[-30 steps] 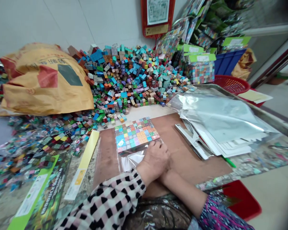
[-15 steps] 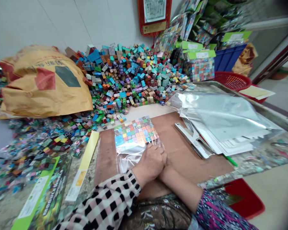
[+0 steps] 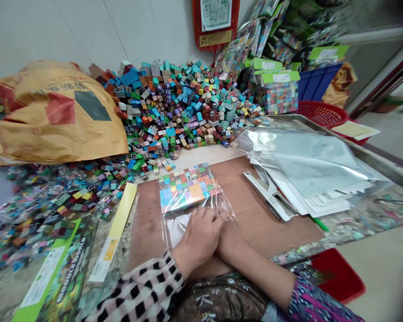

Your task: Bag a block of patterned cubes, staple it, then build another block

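A clear plastic bag (image 3: pixel 173 230) lies on the brown board, with a flat layer of multicoloured patterned small blocks (image 3: pixel 190 185) filling its far end. My left hand (image 3: pixel 201 230) rests palm down on the near, unfilled part of the bag, its fingers fairly straight and pointing towards the blocks. Close against it on the right is my right hand (image 3: pixel 230 239). Its fingers are mostly hidden behind the left hand, so their grip does not show. The bag's loose right edge sticks out beyond both hands.
The brown board (image 3: pixel 255 223) bears a metal stapler (image 3: pixel 270 197). Clear bags (image 3: pixel 315 156) lie over white sheets at right. Loose blocks (image 3: pixel 188 107) are heaped behind, beside a yellow sack (image 3: pixel 60 116). A yellow strip (image 3: pixel 116 228) and green-topped printed cards (image 3: pixel 53 273) lie left.
My left hand has gone from closed, higher on the bag by the blocks, to flatter and nearer my body. My right hand shows slightly more beside it.
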### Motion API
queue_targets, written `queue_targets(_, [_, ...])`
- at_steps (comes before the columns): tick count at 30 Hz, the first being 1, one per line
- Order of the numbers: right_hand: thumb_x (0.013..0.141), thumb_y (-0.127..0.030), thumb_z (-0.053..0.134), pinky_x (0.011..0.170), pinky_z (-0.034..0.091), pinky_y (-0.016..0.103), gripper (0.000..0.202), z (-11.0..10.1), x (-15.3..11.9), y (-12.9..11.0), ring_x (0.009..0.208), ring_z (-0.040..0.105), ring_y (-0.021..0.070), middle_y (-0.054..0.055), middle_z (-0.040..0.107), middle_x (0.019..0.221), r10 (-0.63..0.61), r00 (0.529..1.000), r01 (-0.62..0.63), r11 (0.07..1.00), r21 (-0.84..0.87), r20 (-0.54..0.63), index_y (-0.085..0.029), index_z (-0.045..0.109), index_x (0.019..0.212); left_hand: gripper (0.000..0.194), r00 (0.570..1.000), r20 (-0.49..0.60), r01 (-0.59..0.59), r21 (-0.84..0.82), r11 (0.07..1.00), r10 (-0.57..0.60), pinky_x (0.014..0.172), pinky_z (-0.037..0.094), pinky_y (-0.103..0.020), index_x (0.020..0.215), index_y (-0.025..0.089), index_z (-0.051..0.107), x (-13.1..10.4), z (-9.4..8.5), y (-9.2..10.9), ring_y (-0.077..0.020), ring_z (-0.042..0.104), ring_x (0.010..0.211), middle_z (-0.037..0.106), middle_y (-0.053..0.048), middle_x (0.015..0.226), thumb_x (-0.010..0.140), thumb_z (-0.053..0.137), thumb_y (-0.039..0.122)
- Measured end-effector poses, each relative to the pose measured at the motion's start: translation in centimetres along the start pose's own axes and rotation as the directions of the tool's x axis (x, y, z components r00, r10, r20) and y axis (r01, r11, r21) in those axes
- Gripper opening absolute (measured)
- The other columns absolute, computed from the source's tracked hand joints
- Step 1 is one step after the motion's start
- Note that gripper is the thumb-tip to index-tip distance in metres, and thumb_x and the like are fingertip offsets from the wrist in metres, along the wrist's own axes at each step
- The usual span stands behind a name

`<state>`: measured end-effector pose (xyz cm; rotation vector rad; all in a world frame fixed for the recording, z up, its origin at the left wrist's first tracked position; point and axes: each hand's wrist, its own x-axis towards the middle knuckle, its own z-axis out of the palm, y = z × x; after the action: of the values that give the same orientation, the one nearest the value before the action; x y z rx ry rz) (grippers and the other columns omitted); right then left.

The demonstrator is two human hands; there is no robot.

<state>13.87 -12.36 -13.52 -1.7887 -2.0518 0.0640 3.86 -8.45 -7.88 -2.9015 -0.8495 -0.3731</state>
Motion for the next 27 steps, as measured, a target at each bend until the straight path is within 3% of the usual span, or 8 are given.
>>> queue_targets(4, [0.088, -0.006, 0.044, 0.081, 0.049, 0.032, 0.031, -3.0, -3.5, 1.0, 0.091, 0.061, 0.0221, 0.012, 0.068, 0.102, -0.205, 0.966, 0.206, 0.978, -0.006, -0.157, -0.013, 0.065, 0.110, 0.041, 0.988, -0.052, 0.150, 0.139, 0.979, -0.144, 0.067, 0.043, -0.036, 0.126, 0.023, 0.061, -5.1, -1.0, -1.7, -0.0243, 0.053, 0.077, 0.058, -0.008, 0.085, 0.091, 0.047, 0.009])
queue_targets(6, [0.089, -0.011, 0.050, 0.084, 0.048, 0.036, 0.023, -4.1, -4.5, 1.9, 0.095, 0.058, 0.0245, 0.014, 0.065, 0.102, -0.182, 0.923, 0.164, 0.983, -0.083, -0.338, -0.013, 0.063, 0.107, 0.043, 0.973, -0.059, 0.231, 0.238, 0.943, -0.224, 0.068, 0.044, -0.038, 0.126, 0.023, 0.062, -7.9, -1.4, -3.0, -0.0253, 0.054, 0.078, 0.059, -0.011, 0.093, 0.088, 0.047, 0.008])
queue_targets(8, [0.088, -0.018, 0.055, 0.083, 0.046, 0.039, 0.021, -4.6, -4.5, 2.9, 0.095, 0.055, 0.0269, 0.017, 0.062, 0.106, -0.055, 0.899, -0.016, 0.987, -0.158, -0.434, -0.012, 0.062, 0.107, 0.044, 0.951, -0.051, 0.305, 0.313, 0.899, -0.305, 0.068, 0.046, -0.039, 0.125, 0.022, 0.063, -10.2, -1.5, -4.2, -0.0260, 0.054, 0.075, 0.060, -0.012, 0.091, 0.087, 0.047, 0.009])
queue_targets(11, [0.089, -0.025, 0.056, 0.077, 0.044, 0.039, 0.023, -4.4, -3.4, 4.3, 0.089, 0.055, 0.0277, 0.016, 0.063, 0.103, 0.098, 0.946, -0.183, 0.948, -0.261, -0.308, -0.013, 0.063, 0.107, 0.040, 0.903, -0.031, 0.419, 0.290, 0.861, -0.429, 0.066, 0.049, -0.038, 0.129, 0.016, 0.061, -12.4, -1.1, -5.4, -0.0266, 0.058, 0.074, 0.062, -0.011, 0.084, 0.091, 0.047, 0.020])
queue_targets(14, [0.089, -0.016, 0.051, 0.069, 0.039, 0.034, 0.015, -4.2, -2.3, 4.9, 0.078, 0.057, 0.0241, 0.010, 0.066, 0.084, 0.115, 0.988, -0.143, 0.935, -0.325, -0.104, -0.016, 0.066, 0.089, 0.041, 0.868, -0.041, 0.496, 0.128, 0.859, -0.495, 0.067, 0.051, -0.035, 0.128, 0.015, 0.060, -12.8, -1.0, -5.6, -0.0235, 0.063, 0.073, 0.068, -0.010, 0.085, 0.093, 0.039, 0.018])
queue_targets(18, [0.095, -0.017, 0.041, 0.057, 0.031, 0.031, 0.025, -7.1, -0.2, 4.8, 0.063, 0.058, 0.0204, 0.008, 0.067, 0.074, 0.167, 0.986, -0.166, 0.937, -0.308, -0.025, -0.018, 0.066, 0.098, 0.043, 0.841, -0.066, 0.527, -0.126, 0.840, -0.538, 0.069, 0.051, -0.031, 0.121, 0.019, 0.066, -10.9, -4.2, -6.5, -0.0207, 0.067, 0.079, 0.074, -0.009, 0.097, 0.091, 0.035, 0.021])
queue_targets(23, [0.096, -0.030, 0.044, 0.056, 0.030, 0.027, 0.028, -16.5, 8.3, 4.3, 0.063, 0.056, 0.0187, 0.004, 0.066, 0.076, 0.136, 0.991, -0.136, 0.991, 0.004, -0.019, -0.020, 0.059, 0.117, 0.033, 0.703, 0.024, 0.667, -0.370, 0.647, -0.711, 0.056, 0.040, -0.025, 0.106, 0.021, 0.072, -4.1, -13.9, -10.8, -0.0157, 0.056, 0.059, 0.067, -0.001, 0.069, 0.082, 0.050, 0.027])
queue_targets(27, [0.084, -0.018, 0.062, 0.055, 0.033, 0.024, 0.009, -23.1, 15.4, 3.4, 0.059, 0.052, 0.0125, 0.001, 0.062, 0.070, 0.112, 0.986, -0.137, 0.965, 0.223, 0.120, -0.016, 0.066, 0.092, 0.036, 0.622, 0.166, 0.680, -0.600, 0.422, -0.765, 0.045, 0.024, -0.020, 0.105, 0.014, 0.070, 1.9, -20.6, -13.0, -0.0086, 0.035, 0.044, 0.043, 0.006, 0.047, 0.073, 0.054, 0.014])
